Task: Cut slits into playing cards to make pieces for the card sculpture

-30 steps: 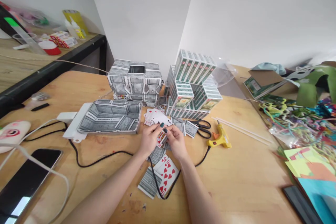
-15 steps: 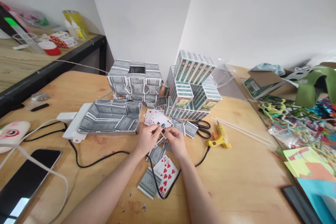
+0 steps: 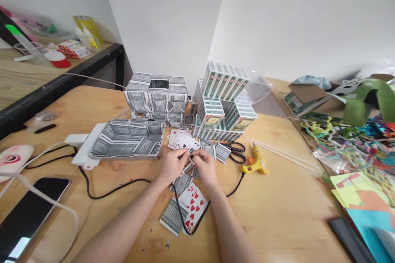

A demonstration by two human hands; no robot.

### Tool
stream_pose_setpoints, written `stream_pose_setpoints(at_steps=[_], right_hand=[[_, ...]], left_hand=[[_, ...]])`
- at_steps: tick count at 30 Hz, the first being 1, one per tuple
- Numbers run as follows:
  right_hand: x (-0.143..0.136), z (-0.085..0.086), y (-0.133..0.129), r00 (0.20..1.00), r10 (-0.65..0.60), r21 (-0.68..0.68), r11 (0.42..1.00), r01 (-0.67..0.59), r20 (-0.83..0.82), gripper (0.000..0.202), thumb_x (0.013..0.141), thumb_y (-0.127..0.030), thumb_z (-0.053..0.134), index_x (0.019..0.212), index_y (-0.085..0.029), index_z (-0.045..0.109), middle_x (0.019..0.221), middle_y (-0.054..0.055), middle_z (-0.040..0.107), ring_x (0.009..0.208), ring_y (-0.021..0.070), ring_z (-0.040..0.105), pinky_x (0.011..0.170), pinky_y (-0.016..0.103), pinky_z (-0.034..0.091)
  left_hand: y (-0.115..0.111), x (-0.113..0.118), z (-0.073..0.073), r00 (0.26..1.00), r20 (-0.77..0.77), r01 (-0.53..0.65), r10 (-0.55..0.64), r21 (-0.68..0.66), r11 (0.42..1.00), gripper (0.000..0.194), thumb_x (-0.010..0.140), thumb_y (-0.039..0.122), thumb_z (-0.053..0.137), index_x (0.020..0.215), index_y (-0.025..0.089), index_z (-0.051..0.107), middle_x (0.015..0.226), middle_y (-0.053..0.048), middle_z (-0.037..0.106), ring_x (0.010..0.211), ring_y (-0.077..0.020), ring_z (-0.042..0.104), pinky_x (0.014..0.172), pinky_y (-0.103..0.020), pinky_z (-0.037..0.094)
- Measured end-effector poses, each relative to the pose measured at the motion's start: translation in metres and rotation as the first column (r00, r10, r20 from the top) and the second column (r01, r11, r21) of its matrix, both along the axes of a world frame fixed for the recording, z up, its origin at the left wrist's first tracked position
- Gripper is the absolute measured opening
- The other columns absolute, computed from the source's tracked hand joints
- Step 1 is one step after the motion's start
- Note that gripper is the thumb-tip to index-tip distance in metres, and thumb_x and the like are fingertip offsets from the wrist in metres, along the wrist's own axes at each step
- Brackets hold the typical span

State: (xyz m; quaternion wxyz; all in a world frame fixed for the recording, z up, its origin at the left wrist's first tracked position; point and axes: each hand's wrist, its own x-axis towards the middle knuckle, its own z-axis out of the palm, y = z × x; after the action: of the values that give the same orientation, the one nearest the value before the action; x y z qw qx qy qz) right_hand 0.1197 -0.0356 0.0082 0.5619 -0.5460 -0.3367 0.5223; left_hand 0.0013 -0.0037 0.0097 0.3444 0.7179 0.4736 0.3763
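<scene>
My left hand (image 3: 173, 166) and my right hand (image 3: 203, 167) meet fingertip to fingertip, both closed in a pinch on a playing card (image 3: 188, 166). The fingers hide most of that card. Just beyond them lies a fanned pile of face-up cards (image 3: 182, 138). Nearer to me, between my forearms, are a nine of hearts (image 3: 195, 208) and a patterned card back (image 3: 173, 216). Left of the hands stands an open box built from cards (image 3: 129, 139); behind it is a taller block structure (image 3: 157, 98) covered in the same cards.
Stacked card boxes (image 3: 220, 109) stand at the back. Black-handled scissors (image 3: 237, 152) and a yellow glue gun (image 3: 256, 163) lie to the right, by white glue sticks (image 3: 280, 154). The gun's black cord (image 3: 197, 230) loops under my arms. A phone (image 3: 33, 213) lies left.
The view has shifted slightly, so everything sits a little lower and further left. My hands stay pinched together in the same place, with only small finger movement.
</scene>
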Motion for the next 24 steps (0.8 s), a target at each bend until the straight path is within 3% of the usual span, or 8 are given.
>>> stream_pose_setpoints(at_steps=[10,18,24], right_hand=[[0.0012,-0.0026,-0.0013,0.965,0.086,-0.015,0.996,-0.093,-0.249,0.013,0.061,-0.019,0.058,0.071,-0.018,0.066,0.064,0.000,0.063,0.051,0.0126,0.056,0.047,0.025,0.048],[-0.0017,0.0029,-0.0034,0.941,0.172,0.042,0.985,-0.167,-0.290,0.021,0.065,-0.019,0.057,0.082,-0.017,0.069,0.074,0.002,0.067,0.060,0.0141,0.061,0.056,0.028,0.051],[-0.0018,0.0016,-0.0024,0.937,0.164,0.042,0.986,-0.159,-0.309,0.021,0.067,-0.022,0.058,0.083,-0.016,0.069,0.072,0.004,0.066,0.063,0.0152,0.060,0.057,0.028,0.049]], left_hand=[[0.0054,-0.0023,0.0026,0.998,0.070,-0.001,0.010,-0.134,0.991,0.034,0.077,0.037,0.048,0.055,0.013,0.059,0.047,0.002,0.049,0.048,-0.0091,0.042,0.046,-0.020,0.032],[0.0108,-0.0021,-0.0004,0.975,0.188,-0.063,0.115,-0.263,0.963,0.025,0.073,0.032,0.054,0.061,0.013,0.065,0.054,0.000,0.059,0.053,-0.0111,0.050,0.049,-0.020,0.037],[0.0108,-0.0010,0.0000,0.969,0.217,-0.056,0.120,-0.280,0.958,0.023,0.073,0.030,0.055,0.066,0.013,0.067,0.062,-0.002,0.065,0.058,-0.0135,0.056,0.052,-0.021,0.041]])
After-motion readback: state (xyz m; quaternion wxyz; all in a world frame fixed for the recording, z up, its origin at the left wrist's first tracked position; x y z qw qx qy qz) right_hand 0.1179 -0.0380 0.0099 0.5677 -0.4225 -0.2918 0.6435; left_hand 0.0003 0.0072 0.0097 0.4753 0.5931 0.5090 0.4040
